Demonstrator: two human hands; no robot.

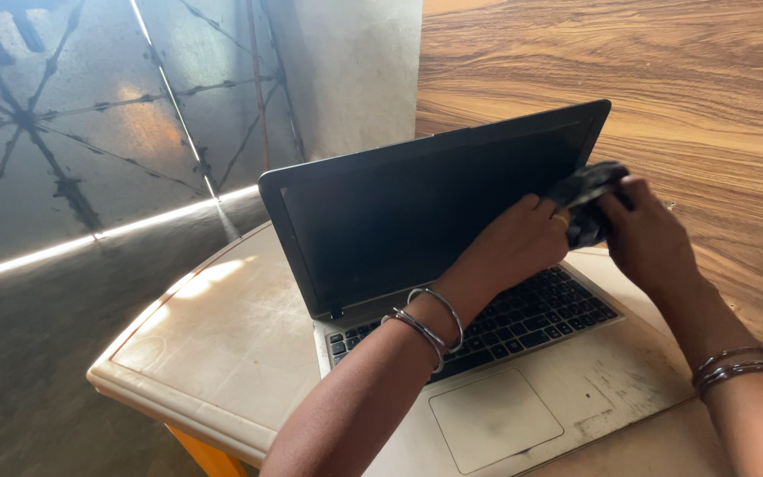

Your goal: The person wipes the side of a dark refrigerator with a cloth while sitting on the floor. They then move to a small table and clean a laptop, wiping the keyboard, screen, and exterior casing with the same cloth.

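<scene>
A wood-grain wall (664,79) is rising at right, meeting a grey plaster wall (355,62). Sunlight is streaking across the dark floor (64,336) beside the cream table (214,344).

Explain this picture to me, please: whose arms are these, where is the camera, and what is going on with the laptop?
There is one picture, taken by a camera worn on a person's head, looking down at their own arms. An open laptop with a dark screen sits on a pale, worn table. The left hand rests against the screen, and the right hand is beside it at the screen's right edge. Between them they grip a dark crumpled cloth. Both wrists carry bangles. A wood-grain wall stands behind.
</scene>
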